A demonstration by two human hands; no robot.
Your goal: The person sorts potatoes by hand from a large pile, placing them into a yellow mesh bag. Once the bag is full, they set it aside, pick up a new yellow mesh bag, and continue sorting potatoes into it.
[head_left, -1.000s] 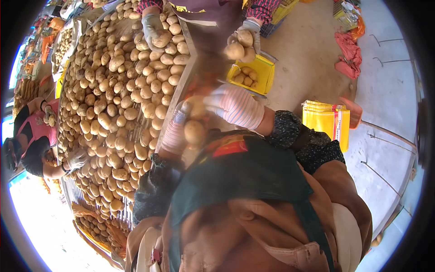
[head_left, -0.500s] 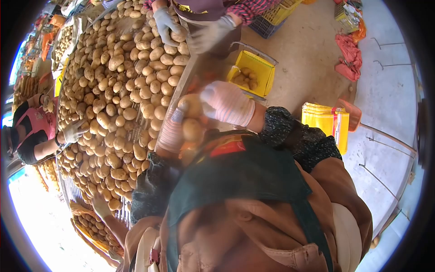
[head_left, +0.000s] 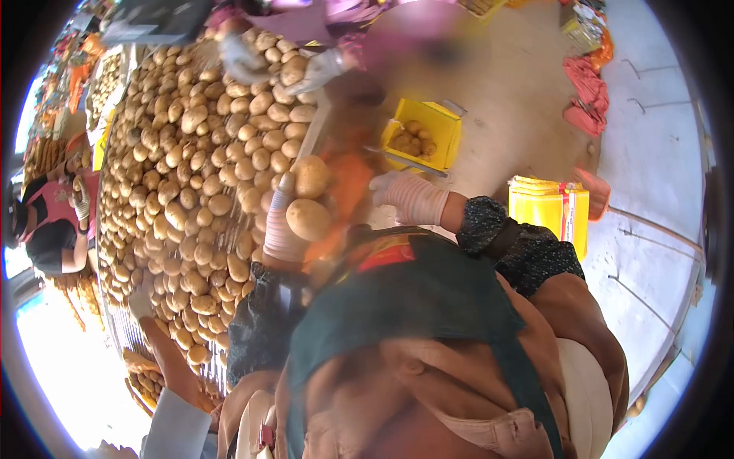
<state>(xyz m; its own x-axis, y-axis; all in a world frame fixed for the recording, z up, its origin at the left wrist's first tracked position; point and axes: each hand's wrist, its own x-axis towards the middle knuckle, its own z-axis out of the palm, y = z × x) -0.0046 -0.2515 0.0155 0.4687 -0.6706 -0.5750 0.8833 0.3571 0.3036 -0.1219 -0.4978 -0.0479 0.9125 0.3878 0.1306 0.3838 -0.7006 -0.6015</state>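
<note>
My left hand (head_left: pixel 284 229), in a striped glove, is closed on two large potatoes (head_left: pixel 309 219), one above the other, at the edge of the sorting table. My right hand (head_left: pixel 409 197), gloved the same way, is apart from them on the right with its fingers curled. What it holds, if anything, is hidden. Between my hands hangs a blurred orange bag (head_left: pixel 348 187), just right of the potatoes. Many loose potatoes (head_left: pixel 183 199) cover the slatted table beside my left hand.
A yellow crate (head_left: pixel 456 130) with several potatoes stands on the floor beyond my right hand. Folded yellow sacks (head_left: pixel 539 210) lie to the right. A co-worker's gloved hands (head_left: pixel 317 73) handle potatoes at the far end. Other people reach in from the left.
My right hand has moved right and down, away from the potatoes in my left hand. My left hand has shifted slightly left. The far co-worker's hands have moved over the potatoes.
</note>
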